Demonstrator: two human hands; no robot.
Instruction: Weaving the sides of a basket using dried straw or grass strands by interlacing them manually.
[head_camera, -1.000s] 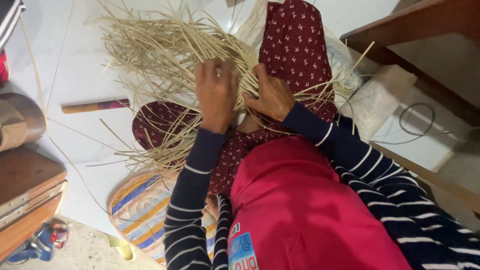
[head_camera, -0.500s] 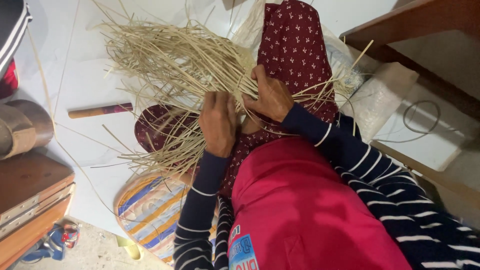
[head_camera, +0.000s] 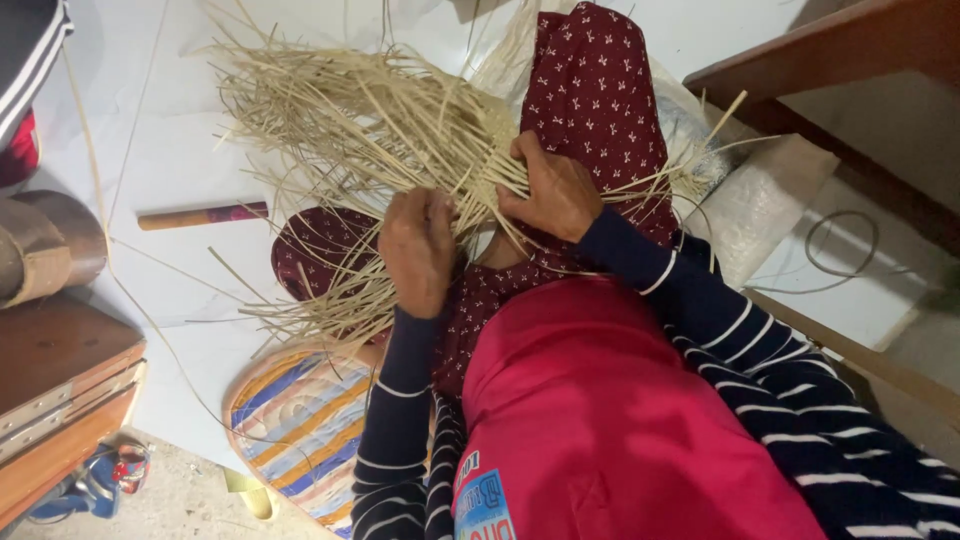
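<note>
Closest in, a red shirt (head_camera: 620, 430) and striped sleeves (head_camera: 760, 350). Just past them, left hand (head_camera: 420, 250) and right hand (head_camera: 555, 195), side by side over the lap. Left fingers (head_camera: 432, 205) curled shut around a bunch of straw strands (head_camera: 350, 110). Right fingers (head_camera: 522, 160) bent and pressed down on the same bunch, where the strands cross. Looks like sorting and crossing the strands, one over another. Calls for a tight pinch at the crossing, so nothing slips loose. Under the hands, a dark red dotted cloth (head_camera: 595, 90) over the knees. Low on the left, a striped round mat (head_camera: 290, 420). Farther out, loose ends of straw fanned across the white floor (head_camera: 170, 150), with a short stick (head_camera: 200, 215) beside them.
</note>
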